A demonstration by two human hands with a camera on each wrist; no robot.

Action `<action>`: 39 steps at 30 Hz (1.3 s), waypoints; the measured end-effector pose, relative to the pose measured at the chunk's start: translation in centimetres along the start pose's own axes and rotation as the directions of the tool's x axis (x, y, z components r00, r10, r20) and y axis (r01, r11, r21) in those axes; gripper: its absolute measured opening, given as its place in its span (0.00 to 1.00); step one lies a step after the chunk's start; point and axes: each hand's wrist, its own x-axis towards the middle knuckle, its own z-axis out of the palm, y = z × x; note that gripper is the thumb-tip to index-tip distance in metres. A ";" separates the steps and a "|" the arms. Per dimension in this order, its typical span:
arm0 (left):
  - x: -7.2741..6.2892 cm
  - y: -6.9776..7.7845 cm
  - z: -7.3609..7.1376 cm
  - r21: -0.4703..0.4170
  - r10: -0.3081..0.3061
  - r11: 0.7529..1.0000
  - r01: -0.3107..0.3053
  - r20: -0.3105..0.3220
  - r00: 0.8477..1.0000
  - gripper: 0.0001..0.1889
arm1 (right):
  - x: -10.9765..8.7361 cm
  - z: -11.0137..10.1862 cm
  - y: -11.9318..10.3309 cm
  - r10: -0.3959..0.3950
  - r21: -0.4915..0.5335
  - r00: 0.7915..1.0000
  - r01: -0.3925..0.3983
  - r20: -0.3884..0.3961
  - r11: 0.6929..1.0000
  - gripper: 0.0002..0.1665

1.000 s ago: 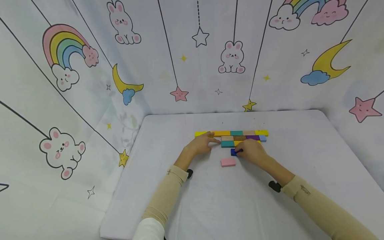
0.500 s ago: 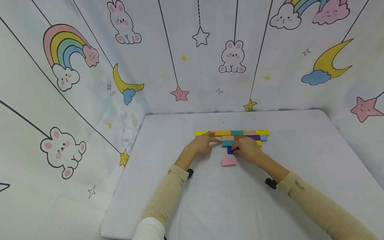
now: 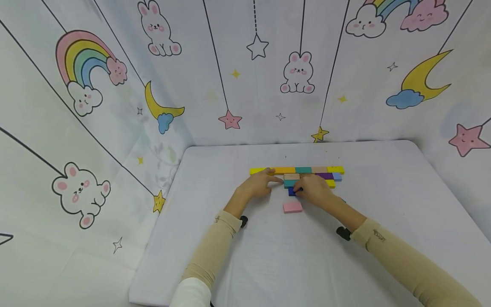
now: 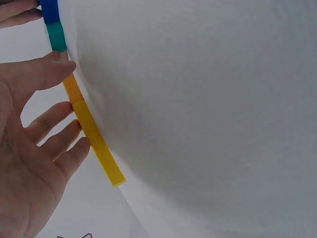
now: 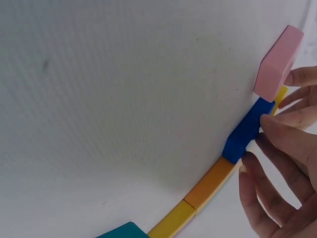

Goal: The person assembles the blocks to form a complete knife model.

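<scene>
A dark blue block (image 3: 292, 192) lies against the near side of the rows, below the teal block (image 3: 290, 183). My right hand (image 3: 315, 190) pinches it between thumb and fingers; the right wrist view shows the blue block (image 5: 247, 130) beside an orange block (image 5: 210, 186). My left hand (image 3: 257, 185) rests at the rows' left end, its fingers fairly straight. In the left wrist view, the fingers of that left hand (image 4: 37, 134) touch a long yellow block (image 4: 99, 144), and its thumb lies near an orange block (image 4: 73, 90). The right hand hides part of the rows.
A loose pink block (image 3: 293, 207) lies on the near side of the rows. At the bottom of the right wrist view is a teal block (image 5: 126, 232). Purple (image 3: 324, 175) and light blue (image 3: 336, 176) blocks sit at the right, on a white-covered table (image 3: 268, 264).
My right hand has moved left and slightly away from me, bringing the dark blue block up to the rows. The left hand stays in place.
</scene>
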 end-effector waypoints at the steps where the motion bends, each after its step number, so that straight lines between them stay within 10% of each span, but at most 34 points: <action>1: 0.0 0.0 0.0 0.002 0.000 1.000 0.000 0.000 1.000 0.29 | 0.1 0.1 0.0 -0.001 0.000 1.000 0.001 0.000 1.000 0.07; 39: 0.2 -0.2 0.2 0.015 0.005 1.000 -0.005 -0.003 1.000 0.29 | 0.6 0.4 -0.9 0.000 0.001 1.000 0.000 0.005 1.000 0.08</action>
